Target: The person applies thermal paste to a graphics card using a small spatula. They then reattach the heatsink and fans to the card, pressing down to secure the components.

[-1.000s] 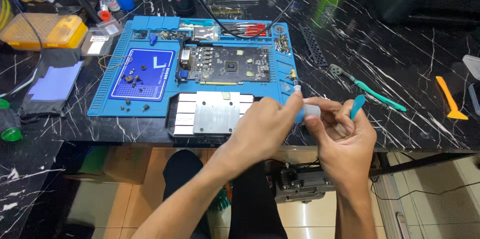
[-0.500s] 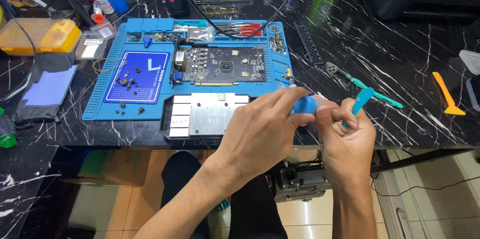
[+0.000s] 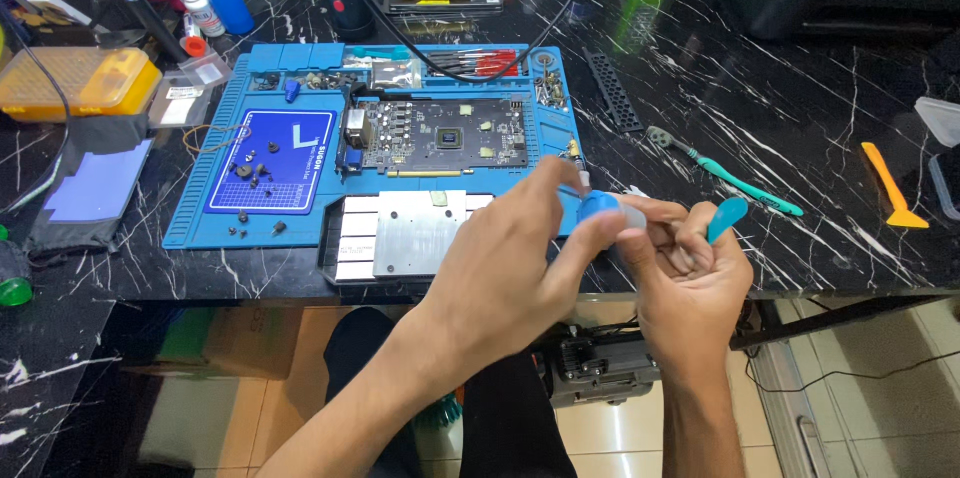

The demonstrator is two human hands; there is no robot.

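Seemingly twisting: left hand [image 3: 520,258] pinches the blue cap [image 3: 598,206] of a small syringe; right hand [image 3: 690,273] grips its barrel and a blue spatula [image 3: 727,218], held clear of the bench [image 3: 780,88]

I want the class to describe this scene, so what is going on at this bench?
A person sits at a black marble-look table. The left hand grips the blue cap of a small tube that the right hand holds, together with a small blue spatula. Ahead, a bare circuit board lies on a blue work mat, with a metal heatsink beside it.
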